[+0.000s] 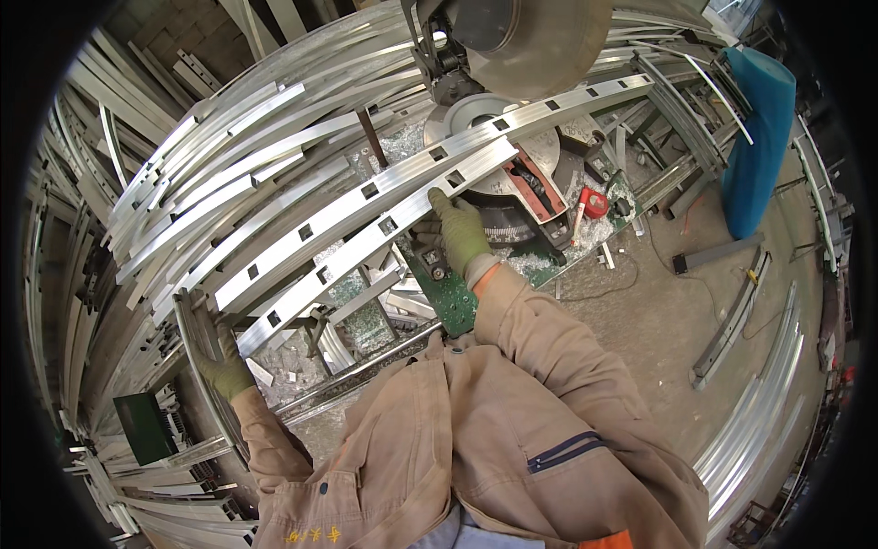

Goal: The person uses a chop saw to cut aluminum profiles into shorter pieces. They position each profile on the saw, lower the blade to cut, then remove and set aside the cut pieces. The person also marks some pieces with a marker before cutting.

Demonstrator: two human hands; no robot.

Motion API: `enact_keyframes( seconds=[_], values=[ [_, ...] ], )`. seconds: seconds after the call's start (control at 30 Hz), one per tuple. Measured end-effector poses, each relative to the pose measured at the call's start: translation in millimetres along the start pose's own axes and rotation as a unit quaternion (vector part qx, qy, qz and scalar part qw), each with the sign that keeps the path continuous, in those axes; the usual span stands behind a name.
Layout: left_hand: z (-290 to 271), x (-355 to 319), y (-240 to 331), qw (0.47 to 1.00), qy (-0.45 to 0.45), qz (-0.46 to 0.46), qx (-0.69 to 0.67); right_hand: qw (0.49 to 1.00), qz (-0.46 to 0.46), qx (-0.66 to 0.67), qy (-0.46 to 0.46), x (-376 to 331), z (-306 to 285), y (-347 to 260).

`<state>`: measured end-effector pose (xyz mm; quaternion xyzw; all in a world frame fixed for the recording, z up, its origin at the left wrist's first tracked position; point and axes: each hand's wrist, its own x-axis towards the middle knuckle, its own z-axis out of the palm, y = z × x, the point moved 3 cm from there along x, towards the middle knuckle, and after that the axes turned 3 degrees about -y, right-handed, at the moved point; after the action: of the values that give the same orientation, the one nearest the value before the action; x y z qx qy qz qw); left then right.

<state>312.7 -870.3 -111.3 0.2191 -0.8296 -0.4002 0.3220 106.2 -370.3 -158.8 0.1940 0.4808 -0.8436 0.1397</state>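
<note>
Bar [355, 250] — right hand [460, 233] grasping it beside the saw [549, 55]; left hand [226, 371] by its left end — grip unclear.

Fairly bright, diffuse light, probably overhead; shadows soft. Hard glare on the punched metal bars [402, 173], just left of and beyond the right hand's [465, 235] fingers [443, 203], which look sharp. Floor [631, 320] right of them evenly lit. Far-left stacked profiles [137, 87] bowed, softer toward the black fisheye rim.
</note>
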Motion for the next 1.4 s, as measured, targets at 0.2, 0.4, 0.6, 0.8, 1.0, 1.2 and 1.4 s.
enact_keyframes(
  seconds=[0.2,0.4,0.6,0.8,1.0,1.2,1.4],
  values=[
    [0,-4,-70,0.989,-0.085,0.025,0.117,1.0,0.002,0.028,0.008,14,-5,12],
    [7,-30,-83,0.987,-0.032,-0.154,-0.033,0.999,-0.006,-0.017,-0.039,14,-9,13],
    [31,-7,-40,0.986,-0.068,-0.134,-0.069,0.999,-0.004,-0.037,0.006,20,-11,11],
    [31,-7,-28,0.93,-0.036,-0.257,-0.261,0.999,-0.018,-0.031,0.026,27,-14,6],
    [46,4,-37,0.93,-0.064,-0.237,-0.275,0.999,0.013,-0.039,0.016,30,-12,3],
    [49,5,-35,0.926,-0.057,-0.253,-0.273,0.998,0.011,-0.049,0.027,30,-13,4],
    [54,6,-41,0.905,-0.039,-0.261,-0.335,0.997,0.011,-0.063,0.031,31,-9,4]
  ],
)
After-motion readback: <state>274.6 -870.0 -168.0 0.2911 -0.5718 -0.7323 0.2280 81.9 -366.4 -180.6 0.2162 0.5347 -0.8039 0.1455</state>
